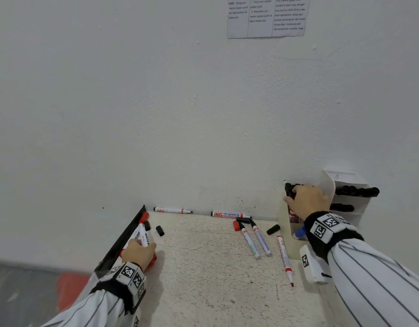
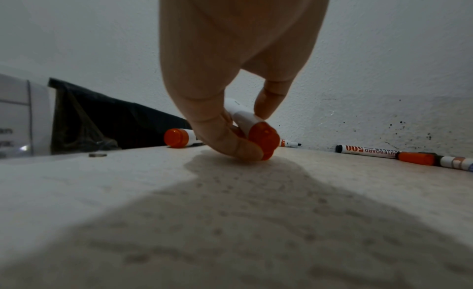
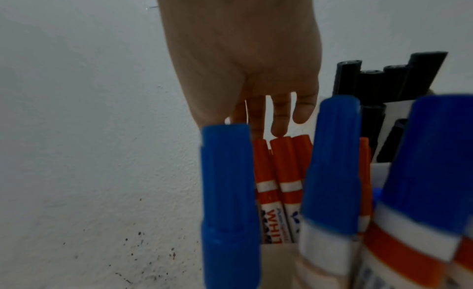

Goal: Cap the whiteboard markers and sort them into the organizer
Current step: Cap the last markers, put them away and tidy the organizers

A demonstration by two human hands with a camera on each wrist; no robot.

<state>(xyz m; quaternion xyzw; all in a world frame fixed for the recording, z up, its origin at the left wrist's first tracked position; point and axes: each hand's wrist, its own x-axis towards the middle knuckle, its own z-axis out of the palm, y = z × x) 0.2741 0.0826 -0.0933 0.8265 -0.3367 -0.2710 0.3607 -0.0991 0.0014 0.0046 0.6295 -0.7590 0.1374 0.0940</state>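
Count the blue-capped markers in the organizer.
3 blue-capped markers: left, middle, right in the right wrist view; more may be hidden behind them.

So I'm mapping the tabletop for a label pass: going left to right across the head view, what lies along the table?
Left hand gripping a red-ended marker → loose black cap → long red marker with its tip bare → white organizer, right hand at its top.
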